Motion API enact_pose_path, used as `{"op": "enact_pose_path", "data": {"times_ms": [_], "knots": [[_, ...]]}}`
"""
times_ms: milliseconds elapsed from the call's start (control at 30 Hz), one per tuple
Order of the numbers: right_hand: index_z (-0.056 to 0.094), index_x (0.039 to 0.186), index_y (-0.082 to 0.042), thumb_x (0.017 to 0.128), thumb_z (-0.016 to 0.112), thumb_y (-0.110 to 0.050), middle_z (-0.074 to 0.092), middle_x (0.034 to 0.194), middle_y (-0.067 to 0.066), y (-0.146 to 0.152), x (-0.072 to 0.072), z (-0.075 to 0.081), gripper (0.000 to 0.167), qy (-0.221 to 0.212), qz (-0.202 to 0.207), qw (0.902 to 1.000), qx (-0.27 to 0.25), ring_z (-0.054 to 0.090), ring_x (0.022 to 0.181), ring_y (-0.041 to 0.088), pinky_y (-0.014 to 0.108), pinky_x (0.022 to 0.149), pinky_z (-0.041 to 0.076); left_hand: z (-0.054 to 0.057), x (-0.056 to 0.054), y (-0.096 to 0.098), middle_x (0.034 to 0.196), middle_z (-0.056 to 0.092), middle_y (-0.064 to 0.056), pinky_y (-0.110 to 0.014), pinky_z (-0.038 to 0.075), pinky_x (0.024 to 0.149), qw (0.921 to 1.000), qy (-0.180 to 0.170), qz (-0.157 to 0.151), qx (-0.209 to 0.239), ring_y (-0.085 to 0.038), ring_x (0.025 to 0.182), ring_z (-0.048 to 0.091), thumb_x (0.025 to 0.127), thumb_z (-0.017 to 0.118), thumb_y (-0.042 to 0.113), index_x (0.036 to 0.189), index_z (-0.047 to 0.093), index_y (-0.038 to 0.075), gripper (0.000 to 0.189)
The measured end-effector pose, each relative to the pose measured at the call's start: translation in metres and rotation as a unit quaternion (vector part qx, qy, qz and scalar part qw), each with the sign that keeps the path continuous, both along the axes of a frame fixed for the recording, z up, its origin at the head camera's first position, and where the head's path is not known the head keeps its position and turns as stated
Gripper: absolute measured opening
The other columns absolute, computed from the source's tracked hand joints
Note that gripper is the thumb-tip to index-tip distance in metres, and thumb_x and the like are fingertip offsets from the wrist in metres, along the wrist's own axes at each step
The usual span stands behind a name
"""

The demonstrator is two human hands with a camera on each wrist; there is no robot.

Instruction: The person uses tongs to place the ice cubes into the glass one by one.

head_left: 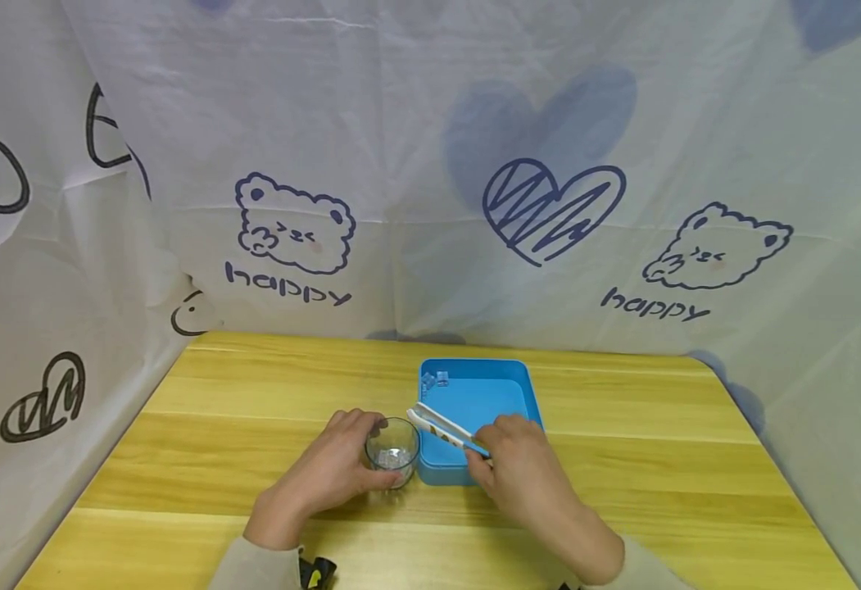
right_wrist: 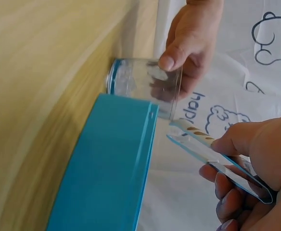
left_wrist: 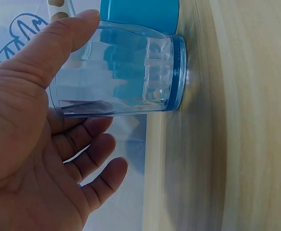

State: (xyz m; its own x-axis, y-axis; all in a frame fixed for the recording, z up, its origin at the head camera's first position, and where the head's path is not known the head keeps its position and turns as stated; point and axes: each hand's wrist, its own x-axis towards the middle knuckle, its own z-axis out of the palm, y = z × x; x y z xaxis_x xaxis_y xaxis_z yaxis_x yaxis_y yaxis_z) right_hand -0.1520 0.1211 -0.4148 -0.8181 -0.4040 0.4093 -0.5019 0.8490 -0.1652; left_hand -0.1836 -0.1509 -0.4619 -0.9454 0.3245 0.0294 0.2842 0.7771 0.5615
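My left hand (head_left: 334,465) holds a clear glass (left_wrist: 95,67) standing on the table, its thumb on one side and its fingers round the other. Several clear ice-like cubes (left_wrist: 157,67) lie in the bottom of the glass. My right hand (head_left: 522,469) grips a pair of tongs (head_left: 441,428), pale with brown spots and blue edges, thumb on one arm and fingers under the other. The tong tips are slightly apart over the left edge of a blue tray (head_left: 489,403), close to the glass rim; nothing shows between them. A few clear cubes (head_left: 441,378) sit in the tray's far left corner.
The wooden table (head_left: 268,377) spreads out around the tray and glass. A white cloth (head_left: 415,147) with printed bears and hearts hangs behind its far edge and along the sides. The tray's side wall (right_wrist: 107,159) rises right beside the glass.
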Motion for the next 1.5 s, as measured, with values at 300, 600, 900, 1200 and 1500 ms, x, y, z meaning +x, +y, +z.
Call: {"op": "enact_pose_path", "data": {"times_ms": [300, 600, 900, 1200, 1500], "knots": [[0.071, 0.081, -0.012, 0.084, 0.087, -0.019, 0.061, 0.073, -0.007, -0.005, 0.007, -0.005, 0.018, 0.045, 0.028, 0.9984, -0.02, 0.055, 0.071, 0.013, 0.032, 0.069, 0.048, 0.0, 0.0, 0.0, 0.125, 0.066, -0.002, -0.044, 0.053, 0.103, 1.0, 0.002, 0.002, 0.001, -0.022, 0.118, 0.055, 0.075, 0.094, 0.05, 0.139, 0.063, 0.008, 0.082], [0.071, 0.084, -0.015, 0.086, 0.086, -0.021, 0.06, 0.075, -0.008, -0.009, 0.011, -0.013, 0.016, 0.026, 0.042, 0.9985, -0.025, 0.055, 0.074, 0.012, 0.031, 0.069, 0.045, 0.001, 0.001, 0.001, 0.118, 0.066, -0.001, -0.043, 0.053, 0.098, 0.9993, 0.031, -0.008, -0.019, -0.018, 0.109, 0.054, 0.076, 0.093, 0.051, 0.136, 0.064, 0.007, 0.08], [0.072, 0.085, -0.015, 0.085, 0.086, -0.02, 0.06, 0.075, -0.008, -0.01, 0.011, -0.016, 0.015, 0.034, 0.049, 0.9977, -0.03, 0.055, 0.073, 0.012, 0.029, 0.066, 0.043, 0.006, 0.004, 0.003, 0.117, 0.068, -0.004, -0.045, 0.051, 0.096, 0.9944, 0.081, -0.01, -0.067, -0.024, 0.11, 0.056, 0.076, 0.092, 0.053, 0.133, 0.066, 0.006, 0.078], [0.071, 0.083, -0.014, 0.083, 0.088, -0.021, 0.058, 0.073, -0.008, -0.011, 0.012, -0.015, 0.019, 0.041, 0.048, 0.9976, -0.029, 0.053, 0.072, 0.01, 0.029, 0.067, 0.043, 0.006, 0.005, 0.003, 0.117, 0.069, -0.005, -0.044, 0.05, 0.096, 0.9943, 0.084, -0.006, -0.066, -0.024, 0.109, 0.056, 0.076, 0.093, 0.052, 0.133, 0.066, 0.005, 0.078], [0.07, 0.083, -0.013, 0.083, 0.088, -0.022, 0.058, 0.073, -0.008, -0.012, 0.012, -0.018, 0.02, 0.049, 0.049, 0.9968, -0.04, 0.054, 0.072, 0.01, 0.028, 0.067, 0.044, 0.006, 0.005, 0.002, 0.117, 0.069, -0.004, -0.043, 0.051, 0.095, 0.9949, 0.08, -0.009, -0.06, -0.023, 0.108, 0.055, 0.076, 0.093, 0.05, 0.133, 0.066, 0.005, 0.077]]}}
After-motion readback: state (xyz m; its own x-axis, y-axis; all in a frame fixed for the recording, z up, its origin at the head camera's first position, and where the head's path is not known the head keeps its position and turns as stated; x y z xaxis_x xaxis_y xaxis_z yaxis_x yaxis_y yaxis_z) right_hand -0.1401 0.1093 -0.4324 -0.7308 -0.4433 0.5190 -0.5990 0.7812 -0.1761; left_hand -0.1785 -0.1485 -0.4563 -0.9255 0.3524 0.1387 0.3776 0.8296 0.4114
